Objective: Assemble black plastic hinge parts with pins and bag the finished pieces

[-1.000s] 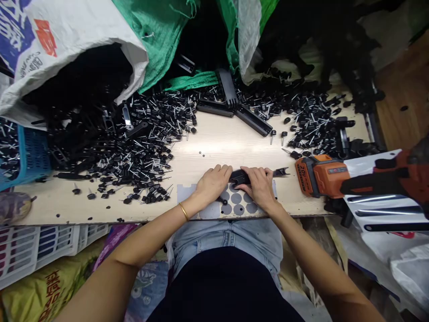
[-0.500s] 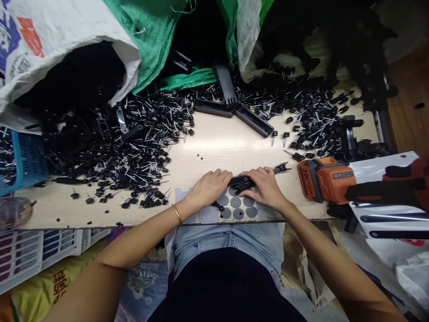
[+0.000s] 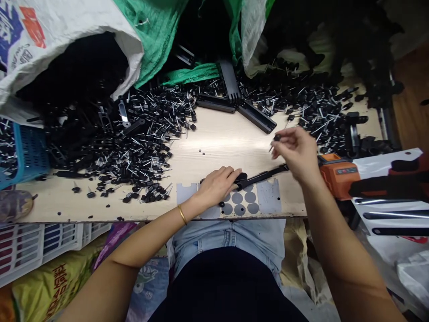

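Note:
My left hand (image 3: 216, 185) is closed over one end of a long black jointed plastic arm (image 3: 259, 179) near the table's front edge. The arm slants up to the right, its far end passing behind my right wrist. Above it, my right hand (image 3: 295, 150) pinches a black-headed screw (image 3: 276, 137) between thumb and fingertips, its thin metal shank pointing down. Beneath the arm lies a grey sheet with round grey discs (image 3: 237, 198). My left fingers partly hide the held end.
Piles of black-headed screws (image 3: 140, 152) cover the table's left and back right. Black channel pieces (image 3: 256, 117) lie at the back. An orange battery tool (image 3: 338, 174) is at right; a blue basket (image 3: 31, 152) and white sack (image 3: 130, 49) stand left.
My right hand has let go of the black arm and moved up and right, and it now holds a screw. My left hand stays on the arm, which lies further right.

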A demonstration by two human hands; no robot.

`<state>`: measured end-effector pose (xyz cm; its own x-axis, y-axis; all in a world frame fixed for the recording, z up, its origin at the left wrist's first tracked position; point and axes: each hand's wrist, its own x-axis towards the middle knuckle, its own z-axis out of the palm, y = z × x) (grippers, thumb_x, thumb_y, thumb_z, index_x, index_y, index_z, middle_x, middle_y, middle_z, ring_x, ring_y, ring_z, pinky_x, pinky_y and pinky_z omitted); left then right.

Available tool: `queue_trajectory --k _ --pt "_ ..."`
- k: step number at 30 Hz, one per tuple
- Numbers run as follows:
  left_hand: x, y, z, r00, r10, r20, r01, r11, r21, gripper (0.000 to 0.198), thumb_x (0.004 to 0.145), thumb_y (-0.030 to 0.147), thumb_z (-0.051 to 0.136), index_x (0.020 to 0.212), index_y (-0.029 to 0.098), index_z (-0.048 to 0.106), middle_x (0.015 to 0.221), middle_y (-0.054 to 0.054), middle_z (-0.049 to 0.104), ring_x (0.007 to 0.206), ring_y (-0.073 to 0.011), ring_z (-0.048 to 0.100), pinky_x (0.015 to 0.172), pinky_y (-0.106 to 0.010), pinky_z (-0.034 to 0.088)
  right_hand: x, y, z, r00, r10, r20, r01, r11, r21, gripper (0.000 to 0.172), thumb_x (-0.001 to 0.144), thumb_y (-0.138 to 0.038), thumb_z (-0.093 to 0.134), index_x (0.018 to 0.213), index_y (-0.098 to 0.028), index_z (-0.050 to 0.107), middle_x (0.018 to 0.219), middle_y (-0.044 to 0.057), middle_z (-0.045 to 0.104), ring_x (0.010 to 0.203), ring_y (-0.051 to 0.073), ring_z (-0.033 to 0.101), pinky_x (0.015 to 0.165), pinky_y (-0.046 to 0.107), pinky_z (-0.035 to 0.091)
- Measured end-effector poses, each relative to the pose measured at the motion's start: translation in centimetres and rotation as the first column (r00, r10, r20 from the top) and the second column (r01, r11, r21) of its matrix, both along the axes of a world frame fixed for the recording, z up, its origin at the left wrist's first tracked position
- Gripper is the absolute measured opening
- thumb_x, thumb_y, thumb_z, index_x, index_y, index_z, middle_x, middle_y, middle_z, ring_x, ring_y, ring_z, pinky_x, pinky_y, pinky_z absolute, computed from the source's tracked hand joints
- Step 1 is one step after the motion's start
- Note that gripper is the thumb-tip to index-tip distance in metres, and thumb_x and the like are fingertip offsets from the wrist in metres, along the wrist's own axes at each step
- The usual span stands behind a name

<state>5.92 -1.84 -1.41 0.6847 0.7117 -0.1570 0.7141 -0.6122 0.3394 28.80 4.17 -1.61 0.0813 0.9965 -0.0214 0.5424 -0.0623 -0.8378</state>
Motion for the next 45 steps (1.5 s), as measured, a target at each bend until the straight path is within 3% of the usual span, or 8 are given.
queue_trajectory --k 3,7,15,22,31,34,40,45 --pt "0.1 -0.2 -0.9 0.999 0.029 -0.026 -0.028 0.999 0.023 0.040 0.094 0.029 0.047 0.131 0.014 0.039 0.108 -0.010 0.059 0.098 -0.0210 0.056 0.079 -0.030 0.047 -2.9 -5.2 -0.5 0.971 0.014 -0.240 -0.017 1.000 -0.009 0.024 0.078 -0.031 0.066 0.097 -0.019 0.059 0.075 0.000 0.062 0.065 0.013 0.060 0.060 0.028 0.052" --pt "0.0 -0.3 -1.4 0.999 0.034 -0.022 -0.033 0.998 0.054 0.040 0.094 0.030 0.049 0.130 0.015 0.041 0.106 -0.009 0.059 0.097 -0.0205 0.056 0.077 -0.029 0.047 -5.1 -7.9 -2.2 0.999 -0.013 0.045 0.006 0.989 0.148 0.021 0.084 -0.034 0.060 0.100 -0.020 0.061 0.078 0.002 0.064 0.068 0.016 0.059 0.066 0.031 0.051" --pt "-0.1 -0.5 -1.3 0.998 0.038 -0.048 -0.035 0.996 0.081 0.030 0.096 0.029 0.045 0.123 0.015 0.045 0.103 -0.008 0.058 0.096 -0.0198 0.056 0.073 -0.028 0.047 -4.4 -8.3 -1.6 0.767 0.339 0.545 -0.542 0.796 0.268 0.026 0.092 -0.022 0.045 0.109 -0.020 0.065 0.095 0.009 0.069 0.086 0.021 0.059 0.076 0.035 0.050" --pt "0.0 -0.4 -1.4 0.996 0.050 -0.070 -0.046 0.998 0.053 0.033 0.094 0.029 0.048 0.125 0.016 0.045 0.106 -0.009 0.056 0.098 -0.0213 0.056 0.071 -0.030 0.049 -3.9 -8.0 -1.7 0.840 0.288 0.460 -0.453 0.840 0.300 0.027 0.094 -0.019 0.042 0.109 -0.019 0.064 0.092 0.009 0.070 0.084 0.019 0.063 0.076 0.032 0.054" --pt "0.1 -0.6 -1.4 0.997 0.055 -0.062 -0.050 0.996 0.076 0.030 0.095 0.027 0.046 0.123 0.016 0.046 0.106 -0.009 0.056 0.097 -0.0211 0.055 0.070 -0.029 0.048 -3.7 -7.7 -1.5 0.700 0.380 0.604 -0.539 0.837 0.098 0.032 0.092 -0.014 0.036 0.105 -0.017 0.065 0.094 0.011 0.070 0.086 0.022 0.064 0.072 0.034 0.052" --pt "0.1 -0.2 -1.3 0.996 0.061 -0.058 -0.056 0.995 0.084 0.032 0.093 0.033 0.050 0.120 0.015 0.049 0.104 -0.009 0.056 0.097 -0.0222 0.054 0.071 -0.030 0.048 -2.0 -8.4 -0.4 0.774 0.391 0.498 -0.508 0.853 0.121 0.025 0.092 -0.025 0.047 0.108 -0.020 0.066 0.108 0.010 0.069 0.098 0.023 0.063 0.084 0.038 0.051" --pt "0.4 -0.6 -0.2 0.980 0.195 0.028 -0.194 0.980 -0.044 0.030 0.094 0.032 0.050 0.118 0.015 0.048 0.106 -0.009 0.058 0.095 -0.0212 0.058 0.070 -0.029 0.048 -1.3 -11.0 0.0 0.994 -0.071 -0.079 0.063 0.993 -0.104 0.031 0.086 -0.048 0.055 0.084 -0.019 0.066 0.076 0.004 0.069 0.069 0.019 0.065 0.065 0.033 0.053" --pt "0.1 -3.6 1.2 0.896 0.315 0.312 -0.173 0.896 -0.408 0.034 0.091 0.031 0.054 0.120 0.016 0.045 0.113 -0.009 0.059 0.101 -0.0197 0.059 0.083 -0.032 0.049 -7.9 -9.5 -0.3 0.642 -0.413 -0.646 0.314 0.910 -0.271 0.041 0.076 -0.060 0.059 0.072 -0.020 0.054 0.061 -0.001 0.062 0.058 0.015 0.063 0.056 0.027 0.053"
